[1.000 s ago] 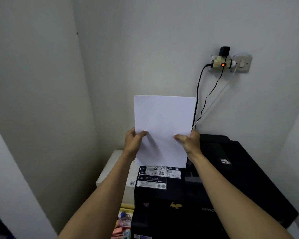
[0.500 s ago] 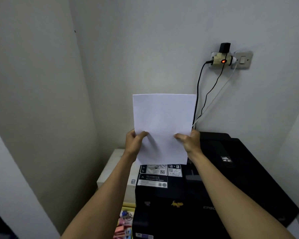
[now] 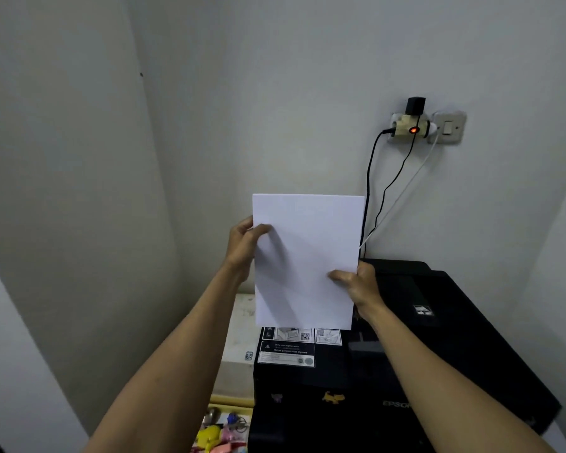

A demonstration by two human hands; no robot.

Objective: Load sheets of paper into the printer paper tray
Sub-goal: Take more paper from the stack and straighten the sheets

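Both hands hold a stack of white paper (image 3: 307, 256) upright in the air above the black printer (image 3: 438, 338), in front of the grey wall. The left hand (image 3: 242, 246) grips the paper's left edge high up, thumb lying across the front face and fingers curled behind. The right hand (image 3: 356, 286) grips the right edge lower down, thumb on the front. The paper's bottom edge hangs just above the white instruction labels (image 3: 288, 348) on the printer's top. Left of the printer stands a white box (image 3: 239, 348). On the wall to the upper right, a plug adapter (image 3: 410, 127) with a red light feeds cables (image 3: 370, 178) running down behind the printer
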